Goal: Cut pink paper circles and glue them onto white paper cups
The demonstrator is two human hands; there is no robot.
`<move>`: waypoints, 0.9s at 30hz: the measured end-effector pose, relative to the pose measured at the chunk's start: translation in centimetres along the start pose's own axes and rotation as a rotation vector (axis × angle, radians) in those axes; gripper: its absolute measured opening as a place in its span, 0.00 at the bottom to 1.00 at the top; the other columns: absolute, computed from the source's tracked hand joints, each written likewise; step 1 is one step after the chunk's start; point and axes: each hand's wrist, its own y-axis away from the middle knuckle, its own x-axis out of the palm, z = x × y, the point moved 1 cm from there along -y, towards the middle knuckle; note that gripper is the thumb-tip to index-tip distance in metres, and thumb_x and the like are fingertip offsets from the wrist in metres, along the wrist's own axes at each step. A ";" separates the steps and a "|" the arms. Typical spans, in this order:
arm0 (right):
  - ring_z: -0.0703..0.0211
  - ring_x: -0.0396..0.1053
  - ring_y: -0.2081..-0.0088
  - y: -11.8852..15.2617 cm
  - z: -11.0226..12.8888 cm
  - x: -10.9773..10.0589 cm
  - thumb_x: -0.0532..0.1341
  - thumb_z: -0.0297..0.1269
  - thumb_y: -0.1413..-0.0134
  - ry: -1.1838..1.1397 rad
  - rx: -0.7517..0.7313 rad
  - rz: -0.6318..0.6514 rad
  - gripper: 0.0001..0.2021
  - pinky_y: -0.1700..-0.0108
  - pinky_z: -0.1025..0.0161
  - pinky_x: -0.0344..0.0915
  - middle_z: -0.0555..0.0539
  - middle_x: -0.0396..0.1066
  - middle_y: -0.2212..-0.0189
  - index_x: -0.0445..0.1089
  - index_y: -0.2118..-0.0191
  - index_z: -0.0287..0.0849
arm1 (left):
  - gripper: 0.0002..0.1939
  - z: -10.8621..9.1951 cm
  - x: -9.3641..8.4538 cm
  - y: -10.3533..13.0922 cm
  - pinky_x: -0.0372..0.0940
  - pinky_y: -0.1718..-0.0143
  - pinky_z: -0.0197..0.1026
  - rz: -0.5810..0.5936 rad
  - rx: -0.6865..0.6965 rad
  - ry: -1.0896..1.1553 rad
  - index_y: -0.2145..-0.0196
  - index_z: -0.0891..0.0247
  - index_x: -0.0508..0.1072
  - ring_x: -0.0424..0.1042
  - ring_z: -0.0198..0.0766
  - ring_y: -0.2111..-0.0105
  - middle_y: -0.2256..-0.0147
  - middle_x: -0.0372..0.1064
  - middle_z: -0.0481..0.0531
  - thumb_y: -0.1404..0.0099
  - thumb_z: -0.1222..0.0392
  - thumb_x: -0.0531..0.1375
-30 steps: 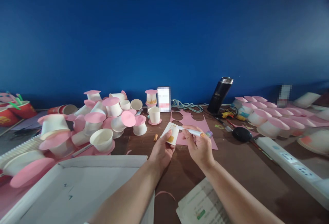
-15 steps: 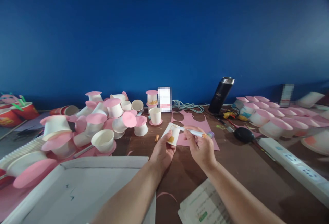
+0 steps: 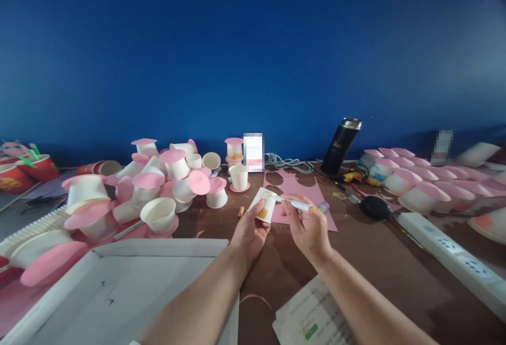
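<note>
My left hand (image 3: 252, 233) is closed round a small white paper cup (image 3: 264, 201), which is tilted on its side. A golden-brown patch and thin golden lines mark the cup's wall. My right hand (image 3: 310, 226) pinches a white marker pen (image 3: 296, 204) with an orange end. The pen's tip is at the cup's wall near its upper edge; whether it touches I cannot tell. An orange-brown marker cap (image 3: 241, 211) lies on the table left of the cup. Behind the hands is a pink paper sheet (image 3: 302, 192) with round cutouts.
White cups with pink discs (image 3: 174, 163) crowd the left, and more (image 3: 427, 192) stand at the right. A white box lid (image 3: 158, 281) and printed papers (image 3: 312, 316) lie in front. A black flask (image 3: 340, 147), a black rubber bulb (image 3: 375, 208) and a power strip (image 3: 450, 255) are to the right.
Both hands keep their grips, with the pen at the cup in nearly the same place. The view has shifted very slightly.
</note>
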 end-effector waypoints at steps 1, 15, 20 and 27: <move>0.60 0.72 0.70 0.0 0.0 0.0 0.54 0.38 0.38 0.002 -0.003 0.002 0.10 0.62 0.62 0.68 0.45 0.76 0.65 0.71 0.58 0.42 | 0.09 0.0 0.0 0.0 0.57 0.83 0.28 -0.005 0.003 -0.001 0.66 0.68 0.72 0.69 0.27 0.75 0.68 0.73 0.51 0.46 0.71 0.65; 0.62 0.72 0.73 0.2 0.5 0.2 0.53 0.39 0.37 -0.020 -0.016 0.027 0.12 0.66 0.64 0.69 0.43 0.75 0.65 0.70 0.58 0.40 | 0.07 -0.1 0.1 0.0 0.57 0.82 0.28 0.005 0.016 0.003 0.68 0.68 0.73 0.69 0.27 0.75 0.69 0.73 0.51 0.46 0.71 0.65; 0.59 0.74 0.69 0.4 0.4 0.3 0.53 0.40 0.37 0.006 -0.009 0.018 0.12 0.63 0.62 0.70 0.43 0.76 0.64 0.71 0.58 0.41 | 0.05 -0.2 0.2 0.1 0.57 0.81 0.28 0.000 0.020 -0.010 0.69 0.67 0.72 0.69 0.28 0.75 0.70 0.73 0.50 0.45 0.71 0.64; 0.56 0.74 0.65 0.5 0.3 0.4 0.53 0.39 0.38 0.007 -0.019 0.038 0.11 0.60 0.60 0.70 0.43 0.76 0.64 0.71 0.58 0.42 | 0.06 -0.2 0.2 0.2 0.54 0.82 0.28 -0.023 0.012 -0.022 0.69 0.68 0.72 0.67 0.27 0.77 0.71 0.72 0.50 0.46 0.71 0.65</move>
